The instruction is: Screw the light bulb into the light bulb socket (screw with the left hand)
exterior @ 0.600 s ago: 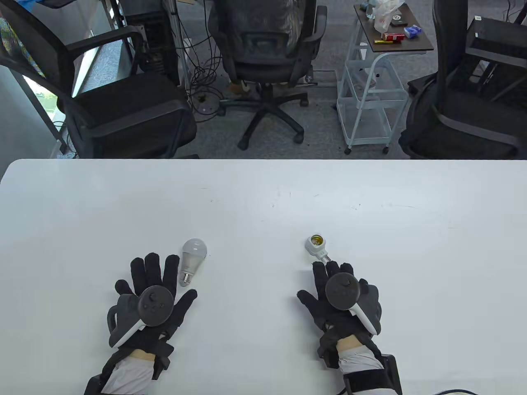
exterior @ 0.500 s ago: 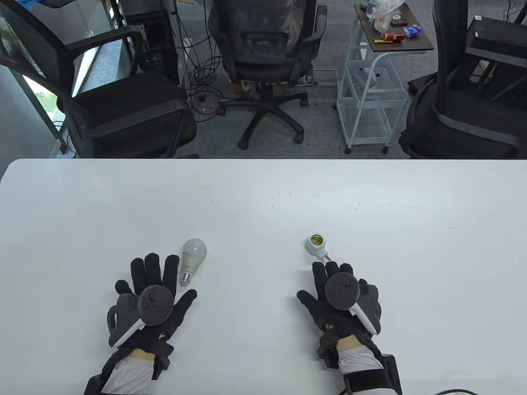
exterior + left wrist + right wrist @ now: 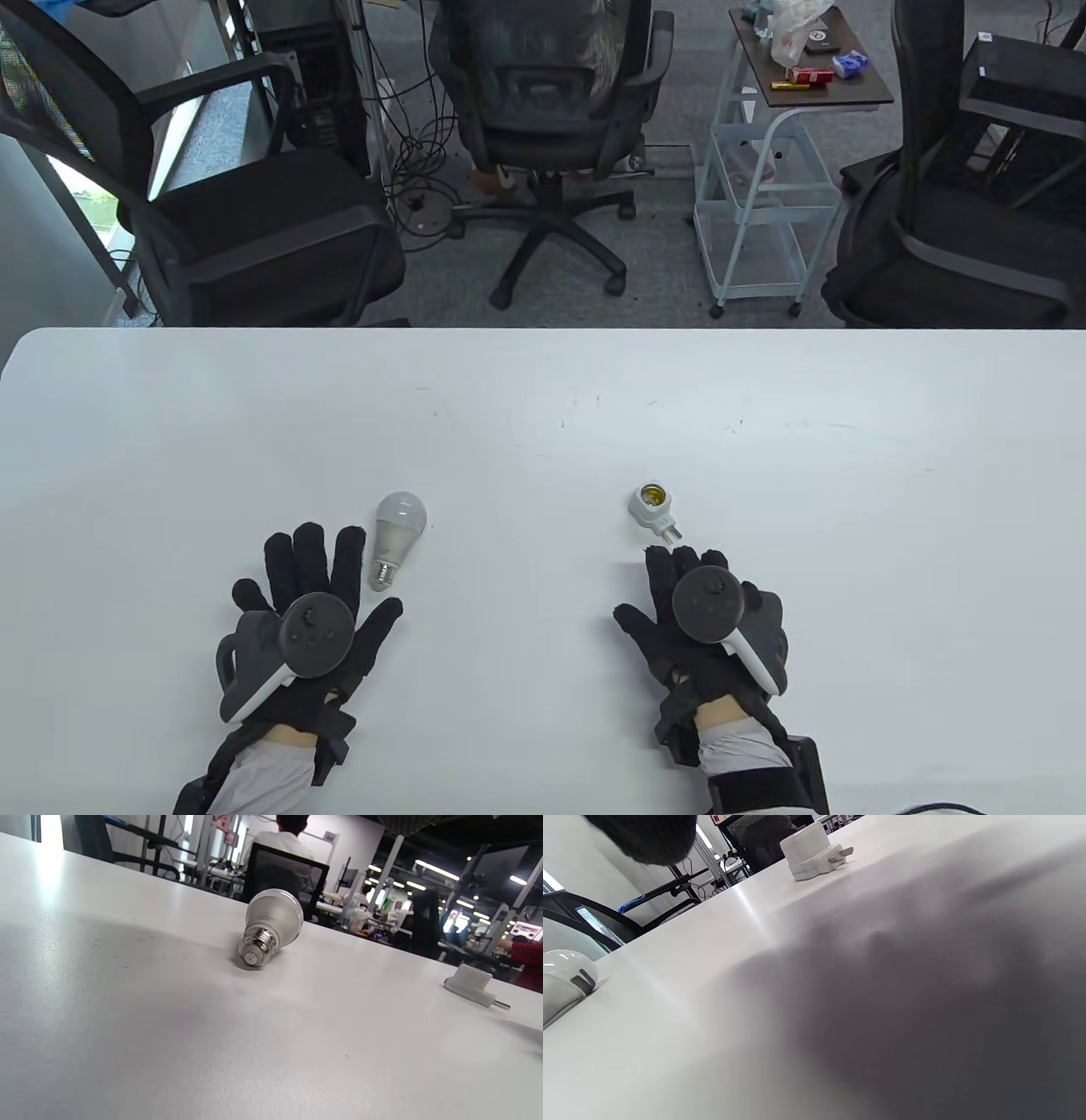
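A white light bulb (image 3: 394,536) lies on its side on the white table (image 3: 543,399), screw base toward me; it also shows in the left wrist view (image 3: 271,924) and at the edge of the right wrist view (image 3: 564,982). A white plug-in socket (image 3: 653,508) lies to its right, brass opening facing up-left, prongs toward me; it shows in the left wrist view (image 3: 471,985) and the right wrist view (image 3: 812,851). My left hand (image 3: 310,586) lies flat with fingers spread, just left of the bulb's base. My right hand (image 3: 687,594) lies flat, fingertips just short of the prongs. Both hold nothing.
Beyond the table's far edge stand several black office chairs (image 3: 543,110), a white wire cart (image 3: 764,195) and floor cables (image 3: 416,170). A gloved fingertip (image 3: 645,836) hangs at the top left of the right wrist view.
Both hands have slid slightly back toward me. My right fingertips, which reached the socket's prongs, are now just short of them. Bulb and socket have not moved.
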### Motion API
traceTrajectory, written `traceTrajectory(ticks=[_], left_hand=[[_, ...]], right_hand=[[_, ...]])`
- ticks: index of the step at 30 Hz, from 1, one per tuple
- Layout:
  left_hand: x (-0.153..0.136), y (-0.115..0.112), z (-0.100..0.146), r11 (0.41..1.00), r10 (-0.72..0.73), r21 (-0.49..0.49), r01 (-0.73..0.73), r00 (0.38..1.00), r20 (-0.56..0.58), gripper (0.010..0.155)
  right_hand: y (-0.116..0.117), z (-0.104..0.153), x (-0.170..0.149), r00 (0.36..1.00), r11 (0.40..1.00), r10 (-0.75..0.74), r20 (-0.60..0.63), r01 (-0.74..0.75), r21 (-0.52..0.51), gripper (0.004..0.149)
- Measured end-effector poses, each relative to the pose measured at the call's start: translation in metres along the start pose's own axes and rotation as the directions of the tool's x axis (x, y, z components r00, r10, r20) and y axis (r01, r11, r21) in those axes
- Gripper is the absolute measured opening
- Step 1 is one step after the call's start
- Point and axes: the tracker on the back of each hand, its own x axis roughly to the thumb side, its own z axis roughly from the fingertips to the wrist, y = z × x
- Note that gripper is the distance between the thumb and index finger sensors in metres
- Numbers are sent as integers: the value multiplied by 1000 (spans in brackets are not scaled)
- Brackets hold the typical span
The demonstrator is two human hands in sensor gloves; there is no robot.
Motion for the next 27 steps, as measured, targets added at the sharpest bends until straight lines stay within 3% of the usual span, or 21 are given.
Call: traceTrajectory(ticks=[13, 16, 21, 27], left_hand=[[9, -1, 2, 1000, 7, -25, -6, 999, 31, 85], [11, 1, 2, 1000, 14, -26, -13, 999, 43, 84], [11, 2, 2, 999, 23, -26, -22, 999, 46, 84], [12, 0, -1, 999, 27, -43, -25, 998, 48, 84]], right_hand=[[11, -14, -7, 993, 998, 13, -121, -5, 67, 79], [11, -28, -9, 983, 997, -18, -182, 31, 68, 80], [-3, -63, 0, 968, 999, -44, -249, 37, -30, 81], [-10, -109, 14, 928, 997, 40, -371, -62, -48, 81]])
